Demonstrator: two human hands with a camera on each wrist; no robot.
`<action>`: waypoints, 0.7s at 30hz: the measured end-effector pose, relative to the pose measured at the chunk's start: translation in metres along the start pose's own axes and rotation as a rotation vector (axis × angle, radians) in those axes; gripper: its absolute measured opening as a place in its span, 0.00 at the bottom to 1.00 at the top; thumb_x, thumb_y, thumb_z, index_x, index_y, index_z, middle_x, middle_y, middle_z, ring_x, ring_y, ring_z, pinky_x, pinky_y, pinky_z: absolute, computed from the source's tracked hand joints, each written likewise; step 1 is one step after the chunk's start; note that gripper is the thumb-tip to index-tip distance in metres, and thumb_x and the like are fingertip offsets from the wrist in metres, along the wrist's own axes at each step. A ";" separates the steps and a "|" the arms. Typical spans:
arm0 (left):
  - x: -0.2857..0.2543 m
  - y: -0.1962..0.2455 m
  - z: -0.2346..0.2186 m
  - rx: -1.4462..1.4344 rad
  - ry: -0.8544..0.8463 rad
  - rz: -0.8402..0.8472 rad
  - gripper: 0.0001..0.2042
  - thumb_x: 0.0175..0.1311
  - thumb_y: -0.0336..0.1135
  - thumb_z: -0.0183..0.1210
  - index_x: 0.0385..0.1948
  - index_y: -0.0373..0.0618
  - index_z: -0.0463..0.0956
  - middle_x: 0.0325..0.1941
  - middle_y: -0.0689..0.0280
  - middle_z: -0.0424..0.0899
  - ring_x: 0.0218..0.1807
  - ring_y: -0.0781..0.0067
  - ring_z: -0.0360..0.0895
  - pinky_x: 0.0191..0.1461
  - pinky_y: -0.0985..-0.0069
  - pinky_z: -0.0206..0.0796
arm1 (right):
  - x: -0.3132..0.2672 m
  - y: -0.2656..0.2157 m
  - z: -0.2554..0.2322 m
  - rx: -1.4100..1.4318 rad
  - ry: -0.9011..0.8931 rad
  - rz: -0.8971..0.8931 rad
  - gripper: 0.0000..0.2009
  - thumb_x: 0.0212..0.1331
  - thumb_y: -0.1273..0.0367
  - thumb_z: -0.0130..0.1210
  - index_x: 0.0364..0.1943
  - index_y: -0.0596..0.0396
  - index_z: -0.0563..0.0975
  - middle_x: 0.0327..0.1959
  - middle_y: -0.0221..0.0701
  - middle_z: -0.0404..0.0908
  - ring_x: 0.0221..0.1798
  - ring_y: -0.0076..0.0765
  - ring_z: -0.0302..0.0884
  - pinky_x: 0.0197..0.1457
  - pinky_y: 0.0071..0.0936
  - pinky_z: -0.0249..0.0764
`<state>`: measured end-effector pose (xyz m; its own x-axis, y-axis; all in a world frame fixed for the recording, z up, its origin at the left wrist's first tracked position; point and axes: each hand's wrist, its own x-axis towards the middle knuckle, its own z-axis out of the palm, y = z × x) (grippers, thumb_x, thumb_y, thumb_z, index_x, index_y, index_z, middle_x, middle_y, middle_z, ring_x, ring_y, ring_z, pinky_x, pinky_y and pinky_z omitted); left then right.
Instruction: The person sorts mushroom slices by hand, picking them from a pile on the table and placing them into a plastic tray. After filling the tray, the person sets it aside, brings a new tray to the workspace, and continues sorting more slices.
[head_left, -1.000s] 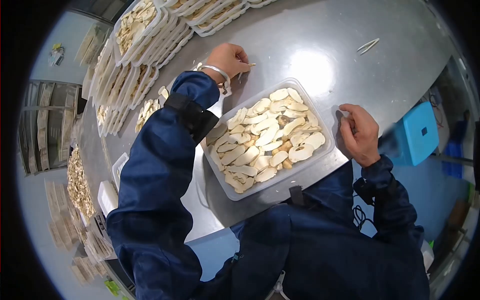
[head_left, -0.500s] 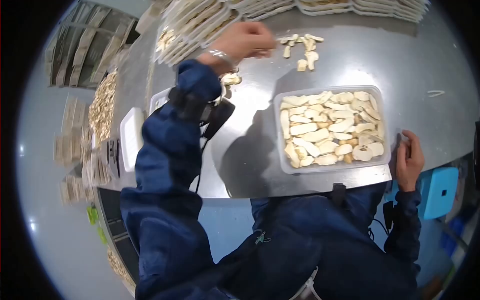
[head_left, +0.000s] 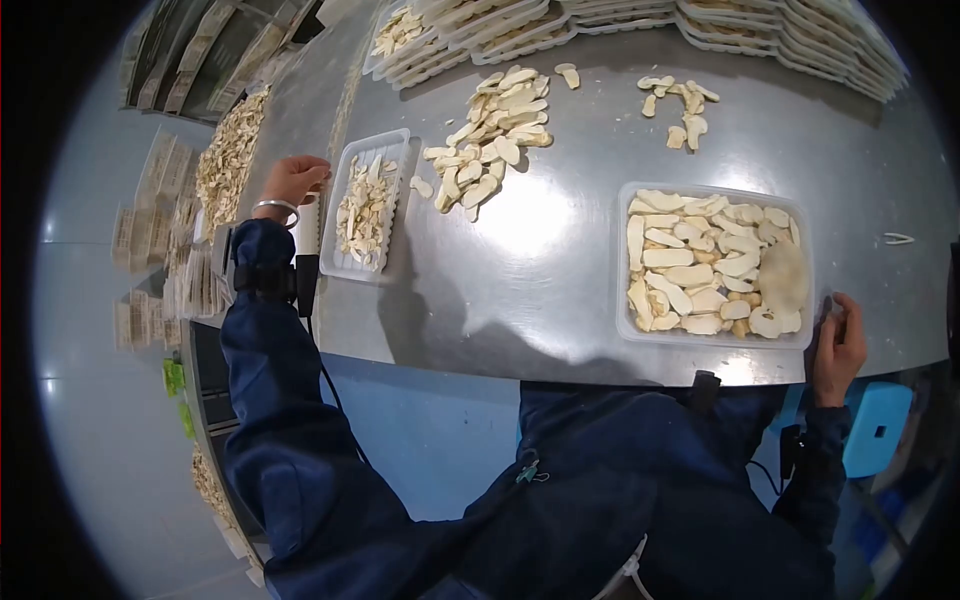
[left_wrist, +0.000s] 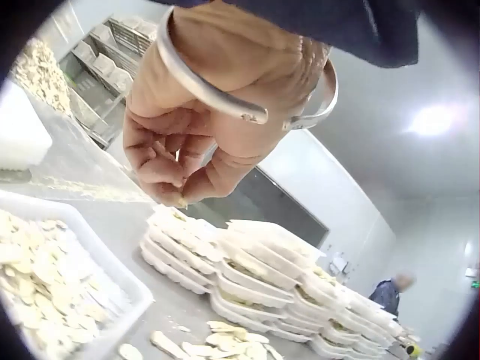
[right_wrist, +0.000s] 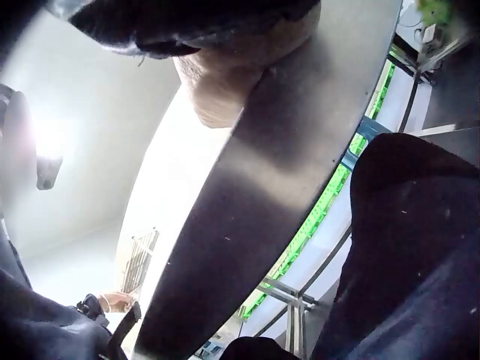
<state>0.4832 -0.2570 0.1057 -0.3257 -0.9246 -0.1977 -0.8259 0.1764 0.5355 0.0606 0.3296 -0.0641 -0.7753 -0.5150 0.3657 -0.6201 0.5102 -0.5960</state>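
Note:
My left hand (head_left: 292, 182), with a silver bangle at its wrist, is raised at the far edge of a white ribbed tray (head_left: 402, 150) of small mushroom scraps (head_left: 362, 215). Its thumb and fingers are drawn together, pinching a tiny pale yellowish piece (left_wrist: 182, 202) that barely shows. On the right, my right hand (head_left: 838, 350) rests at the table's front edge with fingers loosely curled and nothing in them. Beside it stands a clear plastic box (head_left: 624, 300) filled with layered mushroom slices (head_left: 690, 275). The right wrist view shows only part of that hand.
Loose mushroom slices (head_left: 500, 125) lie heaped mid-table, with a smaller group (head_left: 685, 105) farther right. Stacked filled trays (head_left: 740, 35) line the back. White tweezers (head_left: 899, 239) lie at the right. A blue stool (head_left: 880, 425) stands below the edge; another person (left_wrist: 390, 292) is in the background.
My left hand has swung left, away from the clear box, past the loose slices to the scrap tray. My head view has turned left. My right hand stays beside the box.

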 end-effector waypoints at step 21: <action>0.036 0.292 0.307 0.483 -0.179 0.983 0.21 0.49 0.31 0.65 0.48 0.42 0.79 0.41 0.58 0.83 0.39 0.62 0.81 0.47 0.71 0.73 | 0.009 -0.025 -0.008 0.060 0.062 -0.040 0.11 0.52 0.79 0.55 0.41 0.63 0.78 0.24 0.36 0.73 0.21 0.34 0.69 0.27 0.30 0.66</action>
<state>0.0885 -0.1354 0.0030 -0.9670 -0.2546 0.0008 -0.2514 0.9553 0.1553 0.0682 0.3177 -0.0396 -0.7570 -0.4897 0.4326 -0.6439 0.4467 -0.6212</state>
